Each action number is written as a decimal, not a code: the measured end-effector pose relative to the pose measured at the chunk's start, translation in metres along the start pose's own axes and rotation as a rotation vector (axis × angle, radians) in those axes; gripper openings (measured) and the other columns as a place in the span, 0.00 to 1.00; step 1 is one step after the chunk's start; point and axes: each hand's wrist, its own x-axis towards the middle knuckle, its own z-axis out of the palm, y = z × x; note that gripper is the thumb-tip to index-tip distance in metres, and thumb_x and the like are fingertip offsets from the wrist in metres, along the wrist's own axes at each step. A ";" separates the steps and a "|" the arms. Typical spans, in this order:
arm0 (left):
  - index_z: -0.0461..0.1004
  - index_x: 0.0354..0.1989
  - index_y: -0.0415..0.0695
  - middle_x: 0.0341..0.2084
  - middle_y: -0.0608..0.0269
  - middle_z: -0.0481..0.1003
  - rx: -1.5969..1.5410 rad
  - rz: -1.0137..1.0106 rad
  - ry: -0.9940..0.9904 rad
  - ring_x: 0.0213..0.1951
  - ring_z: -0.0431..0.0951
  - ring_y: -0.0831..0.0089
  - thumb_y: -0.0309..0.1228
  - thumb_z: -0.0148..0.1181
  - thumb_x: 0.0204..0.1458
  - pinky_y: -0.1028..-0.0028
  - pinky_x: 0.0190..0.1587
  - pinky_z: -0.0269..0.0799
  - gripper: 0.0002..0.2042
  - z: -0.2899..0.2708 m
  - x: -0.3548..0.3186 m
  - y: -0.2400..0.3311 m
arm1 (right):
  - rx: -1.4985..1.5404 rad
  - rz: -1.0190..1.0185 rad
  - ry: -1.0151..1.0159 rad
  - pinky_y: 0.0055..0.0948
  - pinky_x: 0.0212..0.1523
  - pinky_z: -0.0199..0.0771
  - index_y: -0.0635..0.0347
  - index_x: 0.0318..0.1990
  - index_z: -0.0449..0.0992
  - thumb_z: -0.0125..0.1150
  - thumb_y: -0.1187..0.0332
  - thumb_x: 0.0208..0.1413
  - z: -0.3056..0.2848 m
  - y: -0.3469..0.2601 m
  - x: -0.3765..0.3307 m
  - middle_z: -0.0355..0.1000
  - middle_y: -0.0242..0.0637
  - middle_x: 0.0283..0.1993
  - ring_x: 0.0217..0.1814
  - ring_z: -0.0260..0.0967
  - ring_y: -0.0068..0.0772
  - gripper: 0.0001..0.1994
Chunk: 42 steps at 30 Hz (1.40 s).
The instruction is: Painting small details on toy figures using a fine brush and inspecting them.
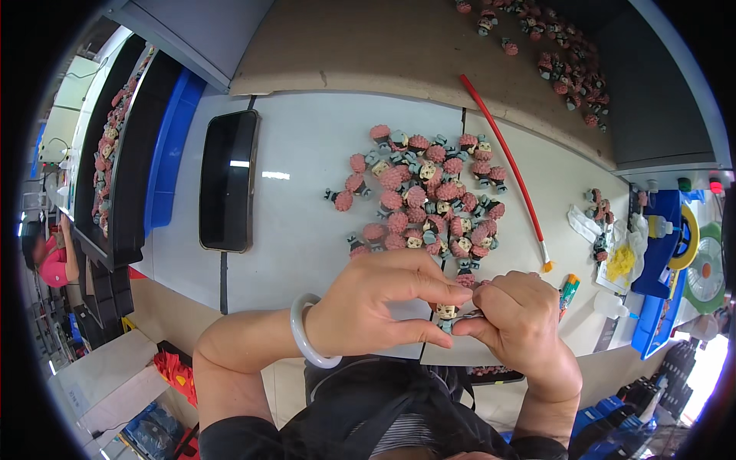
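Note:
Close to the table's front edge, my left hand (387, 299) pinches a small doll figurine (446, 312) between thumb and fingers; its pale face and grey-blue lower part show. My right hand (523, 318) is closed right beside it, fingertips against the figurine. A small thin dark piece shows at the right thumb, too little of it to name. Just beyond my hands lies a loose heap of similar figurines (427, 195) with pink knobbly hair and black and grey-blue bodies, some on their sides.
A black smartphone (228, 181) lies on the left of the white table (299, 199). To the right rests a red-handled brush (510, 161). More figurines (567, 73) fill the far-right shelf. Blue bins (170, 146) stand at left; a white bottle (611, 305) and yellow tape roll (688, 238) at right.

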 end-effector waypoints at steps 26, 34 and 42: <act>0.76 0.35 0.40 0.31 0.57 0.75 -0.127 -0.074 -0.088 0.33 0.77 0.69 0.26 0.70 0.30 0.76 0.35 0.72 0.18 0.001 0.000 0.001 | 0.226 -0.151 -0.090 0.29 0.14 0.58 0.58 0.18 0.67 0.64 0.53 0.35 0.003 0.016 0.002 0.61 0.32 0.14 0.14 0.61 0.36 0.18; 0.76 0.34 0.40 0.31 0.57 0.75 -0.108 -0.018 -0.035 0.32 0.77 0.69 0.25 0.71 0.30 0.76 0.34 0.73 0.18 0.001 -0.001 0.001 | 0.072 -0.116 -0.009 0.29 0.13 0.54 0.57 0.15 0.61 0.64 0.52 0.32 0.000 0.008 0.001 0.59 0.31 0.13 0.14 0.59 0.34 0.21; 0.77 0.33 0.40 0.30 0.56 0.75 -0.106 -0.019 -0.050 0.32 0.77 0.70 0.25 0.71 0.29 0.76 0.35 0.73 0.18 0.002 0.001 0.000 | 0.113 -0.112 -0.041 0.30 0.13 0.54 0.56 0.15 0.62 0.63 0.51 0.33 0.001 0.011 0.001 0.58 0.31 0.13 0.14 0.58 0.35 0.21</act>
